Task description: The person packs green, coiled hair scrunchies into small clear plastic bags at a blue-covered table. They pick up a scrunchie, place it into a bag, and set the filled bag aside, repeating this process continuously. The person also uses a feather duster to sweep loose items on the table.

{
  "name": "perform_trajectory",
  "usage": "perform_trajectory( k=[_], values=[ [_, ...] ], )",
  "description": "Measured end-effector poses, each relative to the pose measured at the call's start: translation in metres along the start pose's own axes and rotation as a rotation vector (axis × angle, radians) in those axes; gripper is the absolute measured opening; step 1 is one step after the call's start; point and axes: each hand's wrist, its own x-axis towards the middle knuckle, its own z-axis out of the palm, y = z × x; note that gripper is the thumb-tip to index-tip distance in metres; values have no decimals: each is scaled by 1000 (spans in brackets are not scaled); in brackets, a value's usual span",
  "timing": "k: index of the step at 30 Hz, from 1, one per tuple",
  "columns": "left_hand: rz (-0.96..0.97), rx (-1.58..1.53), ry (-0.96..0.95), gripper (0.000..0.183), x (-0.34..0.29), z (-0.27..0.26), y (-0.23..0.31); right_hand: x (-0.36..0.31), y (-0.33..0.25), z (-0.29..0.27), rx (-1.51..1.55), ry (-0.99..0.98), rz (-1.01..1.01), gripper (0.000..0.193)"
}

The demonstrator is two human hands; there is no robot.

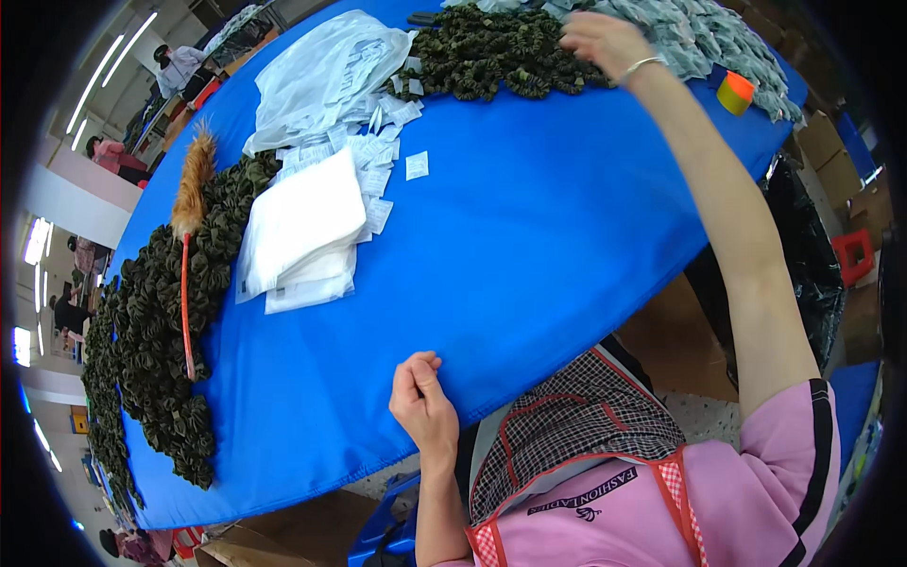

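My left hand [424, 402] is raised above the near edge of the blue-covered table [529, 255]. Its fingers curl into a loose fist, thumb against the forefinger, and nothing shows in it. Far across the table, my right hand [605, 42], with a bangle at the wrist, reaches over a heap of dark green scrunchies [501, 52]. The fingers there stretch leftward, slightly bent and apart, with nothing visible between them. Light grey-green bagged pieces [699, 38] lie piled beside and beyond that hand. A single small white packet [417, 165] rests alone on the blue cover.
Left of centre lie a stack of clear plastic bags [307, 222], loose white packets [378, 180] and a large translucent bag [326, 71]. A feather duster [192, 194] rests on a long heap of dark scrunchies [170, 331]. An orange-yellow tape roll [735, 94] sits at far right.
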Motion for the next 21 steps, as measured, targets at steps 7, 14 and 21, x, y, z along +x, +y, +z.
perform_trajectory(
  k=[7, 14, 21],
  values=[
    [48, 102, 2, 23, -4, -3, 1, -61, 66, 217, -1030, -379, -109, 39],
    [92, 167, -3, 23, -5, -2, 4, -52, 71, 241, -896, -225, 158, 19],
    [97, 184, -16, 22, -6, -2, 7, -13, 100, 192, -215, -254, -69, 20]
  ],
)
